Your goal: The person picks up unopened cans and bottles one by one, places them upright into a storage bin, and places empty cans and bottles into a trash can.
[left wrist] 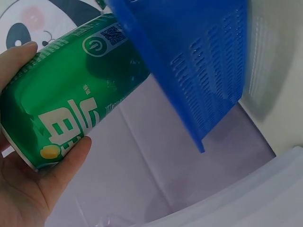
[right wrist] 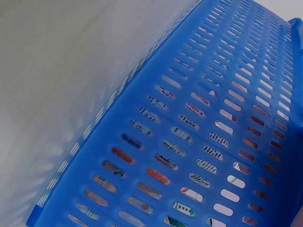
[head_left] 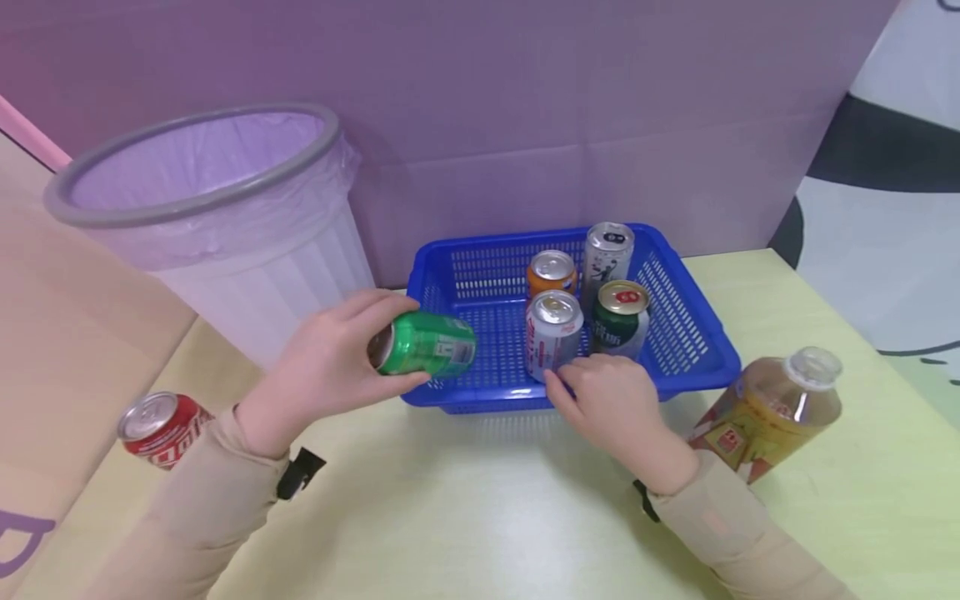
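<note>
Grip sideways green can point(head_left: 435, 343) with left hand point(head_left: 337, 354), rim of basket point(head_left: 480, 397) with right hand point(head_left: 611, 404); apparently loading. Next, presumably: turn can upright, lower, release.

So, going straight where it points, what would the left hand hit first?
Its green cylindrical metal can would probably first meet the silver cylindrical metal can in the blue rectangular plastic basket, though depth is unclear.

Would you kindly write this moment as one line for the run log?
left hand: holds green can sideways | right hand: on near rim of blue basket | inside: four upright cans | outside: red can, bottle
</note>
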A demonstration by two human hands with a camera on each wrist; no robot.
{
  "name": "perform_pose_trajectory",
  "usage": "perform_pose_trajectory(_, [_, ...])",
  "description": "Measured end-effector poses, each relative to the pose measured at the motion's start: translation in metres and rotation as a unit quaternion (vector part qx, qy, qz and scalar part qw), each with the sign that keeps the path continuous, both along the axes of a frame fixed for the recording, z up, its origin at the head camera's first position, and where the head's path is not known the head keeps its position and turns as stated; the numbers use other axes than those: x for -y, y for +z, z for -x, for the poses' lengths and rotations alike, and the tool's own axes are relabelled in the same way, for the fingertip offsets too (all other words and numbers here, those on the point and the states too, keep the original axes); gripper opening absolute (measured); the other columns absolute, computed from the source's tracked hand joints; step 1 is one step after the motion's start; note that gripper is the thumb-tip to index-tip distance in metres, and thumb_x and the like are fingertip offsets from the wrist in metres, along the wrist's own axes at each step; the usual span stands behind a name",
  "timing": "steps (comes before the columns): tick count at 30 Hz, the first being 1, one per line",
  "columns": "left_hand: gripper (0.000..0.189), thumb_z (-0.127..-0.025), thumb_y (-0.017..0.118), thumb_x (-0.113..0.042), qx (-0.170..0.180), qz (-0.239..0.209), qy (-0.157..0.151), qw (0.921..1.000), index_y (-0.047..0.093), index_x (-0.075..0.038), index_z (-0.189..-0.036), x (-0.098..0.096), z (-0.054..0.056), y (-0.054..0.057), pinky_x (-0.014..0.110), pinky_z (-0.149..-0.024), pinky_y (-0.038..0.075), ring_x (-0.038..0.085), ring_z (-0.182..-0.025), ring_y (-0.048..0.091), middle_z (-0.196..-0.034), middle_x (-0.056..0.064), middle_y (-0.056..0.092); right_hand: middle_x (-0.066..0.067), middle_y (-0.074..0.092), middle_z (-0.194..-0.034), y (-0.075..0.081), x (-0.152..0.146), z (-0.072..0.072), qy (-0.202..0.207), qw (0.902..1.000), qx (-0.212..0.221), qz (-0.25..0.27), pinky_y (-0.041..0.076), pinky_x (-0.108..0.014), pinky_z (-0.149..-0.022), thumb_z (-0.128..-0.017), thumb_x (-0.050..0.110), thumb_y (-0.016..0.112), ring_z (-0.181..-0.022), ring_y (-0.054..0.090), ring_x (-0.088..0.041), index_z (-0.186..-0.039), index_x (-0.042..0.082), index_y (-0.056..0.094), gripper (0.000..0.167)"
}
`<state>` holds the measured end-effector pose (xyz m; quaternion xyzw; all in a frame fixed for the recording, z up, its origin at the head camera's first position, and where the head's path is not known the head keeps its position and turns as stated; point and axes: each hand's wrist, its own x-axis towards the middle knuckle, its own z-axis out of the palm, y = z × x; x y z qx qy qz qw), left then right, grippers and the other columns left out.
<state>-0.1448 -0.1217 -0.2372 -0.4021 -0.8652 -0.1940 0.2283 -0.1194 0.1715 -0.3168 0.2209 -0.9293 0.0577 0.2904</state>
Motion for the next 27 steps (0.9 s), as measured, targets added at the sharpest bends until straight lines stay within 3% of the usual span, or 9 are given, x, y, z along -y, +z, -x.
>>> perform_pose_trajectory(11, [0.066, -0.064, 0.084, -0.038, 0.003, 0.056, -0.001, 0.9984, 0.062, -0.003, -0.115, -0.021, 0.004, -0.009, 0.035, -0.072, 0.054, 0.022, -0.087, 0.064, -0.11, 0.01, 0.064, 0.003, 0.042, -0.047, 0.001, 0.001, 0.001, -0.006, 0.9998, 0.02, -0.005, 0.034, -0.029, -0.043, -0.087, 0.031, 0.06, -0.044, 0.043, -0.015, -0.049, 0.016, 0.043, 0.043])
perform_pose_trajectory(22, [0.065, -0.065, 0.083, -0.041, 0.002, 0.093, -0.011, 0.9956, 0.062, -0.004, -0.114, -0.037, 0.013, -0.014, 0.031, -0.064, 0.053, 0.018, -0.076, 0.063, -0.106, 0.009, 0.064, 0.003, 0.043, -0.047, 0.0, 0.0, 0.0, -0.01, 0.9997, 0.023, -0.005, 0.035, -0.029, -0.044, -0.087, 0.031, 0.059, -0.044, 0.044, -0.015, -0.05, 0.015, 0.044, 0.043])
perform_pose_trajectory(27, [0.064, -0.066, 0.082, -0.041, 0.021, 0.1, -0.001, 0.9948, 0.062, -0.004, -0.115, -0.039, 0.015, -0.02, 0.03, -0.063, 0.054, 0.018, -0.077, 0.063, -0.107, 0.009, 0.064, 0.003, 0.043, -0.047, 0.0, 0.0, 0.001, -0.007, 0.9998, 0.017, -0.004, 0.034, -0.029, -0.044, -0.087, 0.031, 0.059, -0.044, 0.044, -0.015, -0.05, 0.015, 0.045, 0.043])
